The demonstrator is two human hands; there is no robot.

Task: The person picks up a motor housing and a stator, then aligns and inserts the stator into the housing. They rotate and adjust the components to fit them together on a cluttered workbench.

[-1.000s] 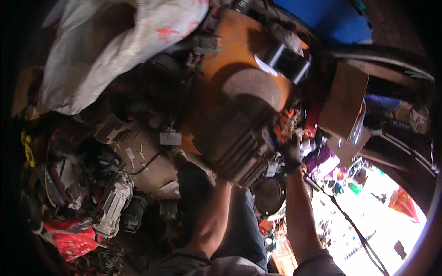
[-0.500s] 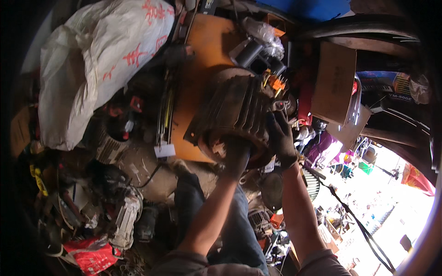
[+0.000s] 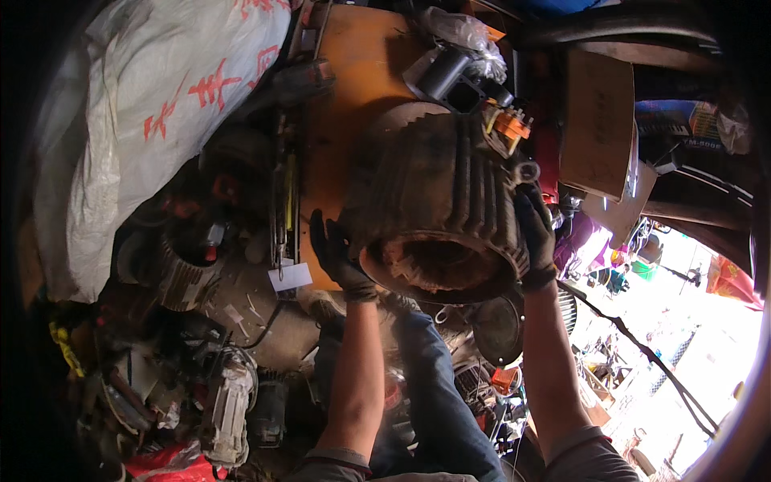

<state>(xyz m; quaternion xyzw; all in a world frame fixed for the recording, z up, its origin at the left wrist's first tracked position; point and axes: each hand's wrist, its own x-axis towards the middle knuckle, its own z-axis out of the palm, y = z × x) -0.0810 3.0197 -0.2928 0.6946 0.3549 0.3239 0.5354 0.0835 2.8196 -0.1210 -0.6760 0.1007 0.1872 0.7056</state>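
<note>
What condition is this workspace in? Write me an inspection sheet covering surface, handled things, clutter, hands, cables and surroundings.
Surface: flat orange panel, partly covered.
Handled things: brown-grey ribbed cylindrical metal housing, hollow open end toward the wearer; whether it rests on the panel cannot be told.
Clutter: large white sack with red markings, crumpled clear plastic bag and black cylindrical part.
Hands: dark-gloved left hand beside the housing, fingers spread, contact unclear; dark-gloved right hand against its right side, grip unclear.
Cables: long black cable at lower right.
Surroundings: brown rectangular cardboard box at right; brightly lit area below it.
</note>
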